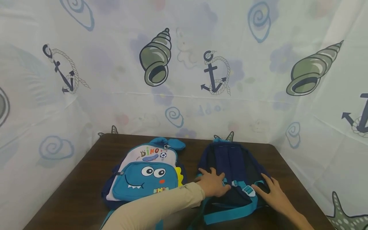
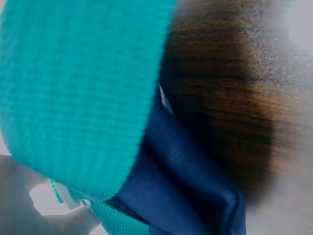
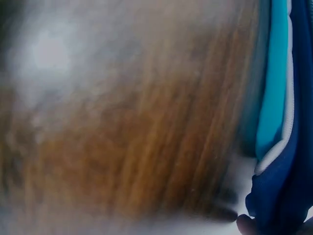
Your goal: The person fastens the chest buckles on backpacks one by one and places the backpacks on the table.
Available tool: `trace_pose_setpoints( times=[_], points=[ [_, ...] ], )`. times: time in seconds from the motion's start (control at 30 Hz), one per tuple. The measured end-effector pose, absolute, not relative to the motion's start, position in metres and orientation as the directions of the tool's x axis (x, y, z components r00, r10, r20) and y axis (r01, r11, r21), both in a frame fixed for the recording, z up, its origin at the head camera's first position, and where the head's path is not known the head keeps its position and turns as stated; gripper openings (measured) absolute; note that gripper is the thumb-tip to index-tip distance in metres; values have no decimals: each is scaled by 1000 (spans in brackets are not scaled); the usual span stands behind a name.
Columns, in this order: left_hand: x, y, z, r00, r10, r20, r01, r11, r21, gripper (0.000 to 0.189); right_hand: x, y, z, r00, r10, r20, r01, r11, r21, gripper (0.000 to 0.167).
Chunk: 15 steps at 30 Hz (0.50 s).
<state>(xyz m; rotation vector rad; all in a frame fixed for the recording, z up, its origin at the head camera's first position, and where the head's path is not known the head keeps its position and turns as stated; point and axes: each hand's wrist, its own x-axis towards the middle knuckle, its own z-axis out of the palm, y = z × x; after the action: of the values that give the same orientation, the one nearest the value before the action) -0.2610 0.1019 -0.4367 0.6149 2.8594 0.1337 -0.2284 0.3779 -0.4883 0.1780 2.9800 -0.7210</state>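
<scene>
A navy backpack (image 1: 230, 156) lies on the table with its shoulder straps facing up. My left hand (image 1: 212, 183) rests with spread fingers on its lower left part, near a buckle. On the lower right edge, my right hand (image 1: 274, 195) touches the bag, thumb and fingers apart, beside a white strap buckle (image 1: 249, 190). A teal strap (image 1: 230, 214) loops out below the bag. Close up in the left wrist view, teal webbing (image 2: 78, 98) covers much of the navy fabric (image 2: 190, 191). The right wrist view catches the bag's navy side (image 3: 279, 196) with white piping.
To the left, a second backpack (image 1: 143, 183) with a blue dinosaur face lies front up, partly behind my left sleeve (image 1: 161, 206). Both bags are on a dark wooden table (image 1: 83, 179). A patterned white cloth (image 1: 187, 105) hangs around the back and sides.
</scene>
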Motion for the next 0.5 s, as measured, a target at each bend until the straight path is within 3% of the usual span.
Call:
trace_pose_setpoints(
  times=[0.23,0.37,0.5],
  points=[
    [-260,100,-431,-899,408,-156,391,911,132,66,-232,381,-478,-999,17,-51,38,895,-445,92],
    [-260,98,-428,-900,425,-96,419,905,77,72,-233,372,-458,-990,-66,128,-113,906,-408,78],
    [-266,94,-425,-873,488,1,488,873,24,70,-236,352,-444,-931,-234,281,-327,876,-354,58]
  ],
)
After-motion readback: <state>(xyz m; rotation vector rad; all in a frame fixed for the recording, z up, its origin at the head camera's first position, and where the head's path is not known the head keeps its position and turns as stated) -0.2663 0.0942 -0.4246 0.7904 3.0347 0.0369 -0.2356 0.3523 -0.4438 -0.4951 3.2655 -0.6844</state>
